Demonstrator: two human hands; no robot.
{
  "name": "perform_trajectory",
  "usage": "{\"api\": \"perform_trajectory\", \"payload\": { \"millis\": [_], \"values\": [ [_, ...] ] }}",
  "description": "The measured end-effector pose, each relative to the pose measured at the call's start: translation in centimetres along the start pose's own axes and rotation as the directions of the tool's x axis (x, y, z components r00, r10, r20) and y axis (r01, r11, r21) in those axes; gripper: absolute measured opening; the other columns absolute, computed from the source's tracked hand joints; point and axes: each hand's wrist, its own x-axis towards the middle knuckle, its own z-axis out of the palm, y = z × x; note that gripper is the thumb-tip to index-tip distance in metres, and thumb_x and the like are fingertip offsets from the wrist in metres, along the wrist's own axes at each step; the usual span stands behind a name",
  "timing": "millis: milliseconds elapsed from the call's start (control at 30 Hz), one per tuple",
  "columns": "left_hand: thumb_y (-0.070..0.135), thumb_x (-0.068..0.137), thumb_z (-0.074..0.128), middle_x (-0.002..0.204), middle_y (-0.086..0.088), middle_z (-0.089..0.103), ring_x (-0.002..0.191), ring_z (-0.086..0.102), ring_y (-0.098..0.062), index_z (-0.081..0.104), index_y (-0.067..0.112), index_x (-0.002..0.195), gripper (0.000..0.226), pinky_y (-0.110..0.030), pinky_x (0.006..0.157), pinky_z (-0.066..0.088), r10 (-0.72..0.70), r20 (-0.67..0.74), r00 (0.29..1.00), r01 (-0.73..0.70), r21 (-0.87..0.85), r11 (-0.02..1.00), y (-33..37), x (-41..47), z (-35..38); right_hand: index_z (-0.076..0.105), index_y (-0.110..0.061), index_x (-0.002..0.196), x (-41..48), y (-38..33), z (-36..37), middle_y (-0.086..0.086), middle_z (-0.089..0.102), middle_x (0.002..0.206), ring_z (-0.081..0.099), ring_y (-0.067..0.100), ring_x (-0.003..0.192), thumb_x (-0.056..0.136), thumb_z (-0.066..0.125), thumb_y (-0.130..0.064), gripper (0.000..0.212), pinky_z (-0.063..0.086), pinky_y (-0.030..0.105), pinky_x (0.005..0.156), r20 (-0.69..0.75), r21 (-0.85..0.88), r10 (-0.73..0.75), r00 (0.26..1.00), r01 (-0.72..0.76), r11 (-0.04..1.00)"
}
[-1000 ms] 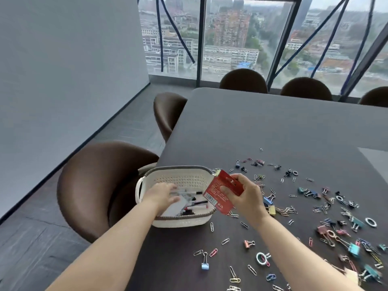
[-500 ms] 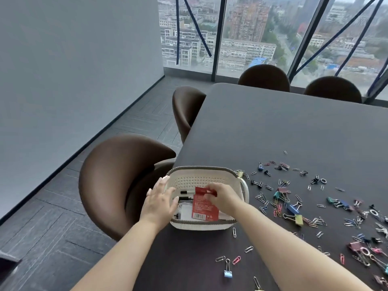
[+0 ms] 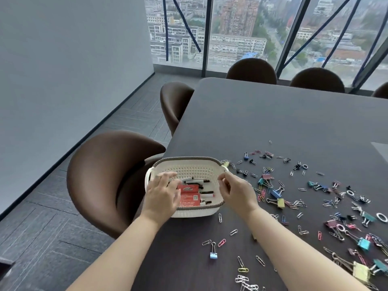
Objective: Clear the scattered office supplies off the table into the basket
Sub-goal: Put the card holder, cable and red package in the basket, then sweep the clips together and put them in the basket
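The dark desk fills the right of the frame, and a brown chair sits tucked at its edge, lower left. At the desk's left edge, centre of the frame, stands the white basket with its brown rim. Both hands are over it. The left hand is above the basket's left side with its fingers spread wide and straight, gripping nothing. The right hand is at the basket's right side, fingers loosely curled, nothing seen between them. Inside the basket a red packet lies flat, with black markers beside and behind it. To the right of the basket, binder clips and paper clips are scattered across the desk down to the lower right corner. A lone blue binder clip lies between the two forearms.
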Motion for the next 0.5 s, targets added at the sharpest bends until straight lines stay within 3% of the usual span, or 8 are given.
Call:
{"api": "perform_trajectory", "payload": {
  "millis": [200,300,367,400,433,500],
  "values": [
    [0.026,0.075,0.049,0.104,0.005,0.044,0.093,0.045,-0.017,0.058,0.022,0.091,0.019,-0.032,0.079,0.041,0.192,0.022,0.981,-0.189,-0.084,0.978,7.4,-3.1,1.9,0.061,-0.012,0.089,-6.0,5.6,-3.3,0.003,0.066,0.073,0.057,0.027,0.064,0.086,0.058,-0.015,0.005,0.039,0.029,0.058,-0.034,-0.044,0.119,0.992,-0.120,0.992],
    [0.029,0.075,0.046,0.109,0.005,0.046,0.098,0.045,-0.018,0.048,0.022,0.103,0.029,-0.032,0.084,0.040,0.208,0.174,0.962,-0.185,-0.138,0.973,10.6,-6.0,4.1,0.059,-0.015,0.089,-10.1,9.0,-4.5,0.001,0.063,0.073,0.057,0.026,0.067,0.087,0.055,-0.018,0.006,0.037,0.027,0.058,-0.016,-0.090,0.191,0.981,-0.192,0.977],
    [0.040,0.077,0.036,0.127,0.000,0.050,0.117,0.039,-0.020,0.043,0.020,0.120,0.047,-0.039,0.096,0.043,0.141,0.428,0.892,-0.127,-0.062,0.990,12.3,-8.2,5.7,0.059,-0.015,0.094,-12.9,11.4,-5.1,-0.002,0.062,0.078,0.060,0.025,0.075,0.088,0.055,-0.020,0.009,0.037,0.027,0.061,0.034,-0.127,0.235,0.971,-0.229,0.965],
    [0.047,0.079,0.026,0.143,-0.005,0.039,0.132,0.026,-0.023,0.035,0.019,0.133,0.062,-0.041,0.107,0.034,0.082,0.543,0.836,-0.111,0.021,0.994,12.8,-9.2,6.5,0.059,-0.015,0.099,-14.3,12.6,-5.3,-0.001,0.063,0.084,0.059,0.024,0.082,0.088,0.055,-0.021,0.013,0.039,0.028,0.063,0.071,-0.153,0.251,0.965,-0.238,0.959],
    [0.054,0.080,0.017,0.154,-0.004,0.016,0.141,0.006,-0.024,0.021,0.017,0.143,0.073,-0.041,0.114,0.016,0.013,0.634,0.773,-0.078,0.076,0.994,13.1,-10.2,7.3,0.059,-0.015,0.103,-15.7,13.8,-5.5,0.001,0.063,0.091,0.058,0.024,0.088,0.087,0.056,-0.021,0.017,0.042,0.030,0.068,0.105,-0.181,0.261,0.960,-0.240,0.954],
    [0.061,0.087,0.016,0.154,0.000,-0.016,0.140,-0.020,-0.024,-0.002,0.019,0.148,0.076,-0.042,0.114,-0.004,-0.142,0.757,0.638,0.025,0.163,0.986,13.6,-12.1,8.3,0.060,-0.012,0.106,-18.3,15.9,-5.8,0.005,0.063,0.099,0.056,0.028,0.093,0.083,0.062,-0.021,0.024,0.048,0.036,0.076,0.147,-0.233,0.250,0.957,-0.212,0.949]
  ]
}}
